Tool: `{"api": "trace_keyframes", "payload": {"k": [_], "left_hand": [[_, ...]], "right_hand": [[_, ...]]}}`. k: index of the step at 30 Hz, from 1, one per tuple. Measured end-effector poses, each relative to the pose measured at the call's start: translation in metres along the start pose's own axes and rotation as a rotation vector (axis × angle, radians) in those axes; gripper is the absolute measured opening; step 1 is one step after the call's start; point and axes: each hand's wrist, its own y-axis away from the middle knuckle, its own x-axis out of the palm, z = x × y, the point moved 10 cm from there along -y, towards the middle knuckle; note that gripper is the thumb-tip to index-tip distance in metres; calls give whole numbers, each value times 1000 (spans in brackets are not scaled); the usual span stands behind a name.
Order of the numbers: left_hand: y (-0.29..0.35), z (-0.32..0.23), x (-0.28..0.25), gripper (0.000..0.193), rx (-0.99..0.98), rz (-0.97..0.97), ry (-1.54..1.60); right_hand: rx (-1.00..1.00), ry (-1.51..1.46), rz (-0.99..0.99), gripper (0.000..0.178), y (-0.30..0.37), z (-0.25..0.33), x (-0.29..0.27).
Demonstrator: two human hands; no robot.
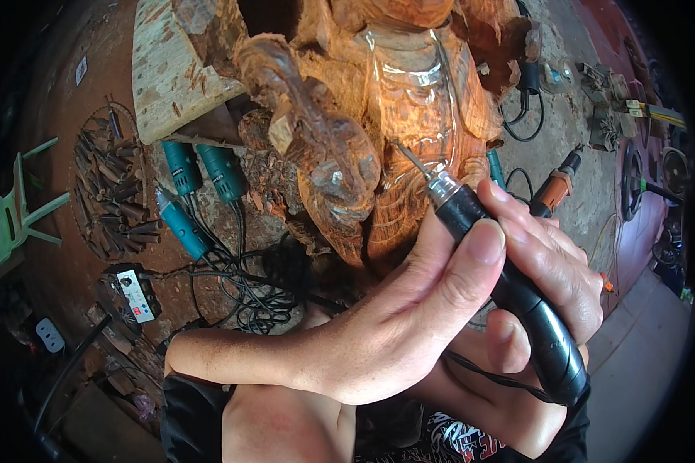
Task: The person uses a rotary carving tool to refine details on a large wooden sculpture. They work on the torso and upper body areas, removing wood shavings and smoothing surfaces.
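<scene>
A black rotary carving tool (534, 309) slants up and left across the view, its thin metal bit reaching the glossy front of a reddish-brown wood carving (417, 116). I cannot tell whether the bit touches the wood. My left hand (417, 309) closes on the tool near its collar, thumb laid along the black body. Wrapped round the same handle from the right is my right hand (556, 270). The carving has a shiny robe-like middle and a knobbly, darker form (332, 162) on its left. Its top runs out of view.
Several teal power tools (185, 231) lie left of the carving with tangled black cables (262, 285). A round tray of carving chisels (112, 189), a control box (135, 297) and a green plastic chair (23, 204) stand farther left. An orange-black tool (554, 189) lies right.
</scene>
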Motion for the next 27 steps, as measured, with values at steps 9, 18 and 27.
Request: {"api": "trace_keyframes", "payload": {"k": [9, 18, 27], "left_hand": [[0, -2, -1, 65, 13, -20, -2], [0, -3, -1, 66, 98, 36, -50], [1, -1, -3, 66, 92, -34, 48]], "right_hand": [[-80, 73, -53, 52, -1, 3, 0], [-70, -12, -30, 52, 0, 0, 1], [10, -59, -27, 51, 2, -4, 0]]}}
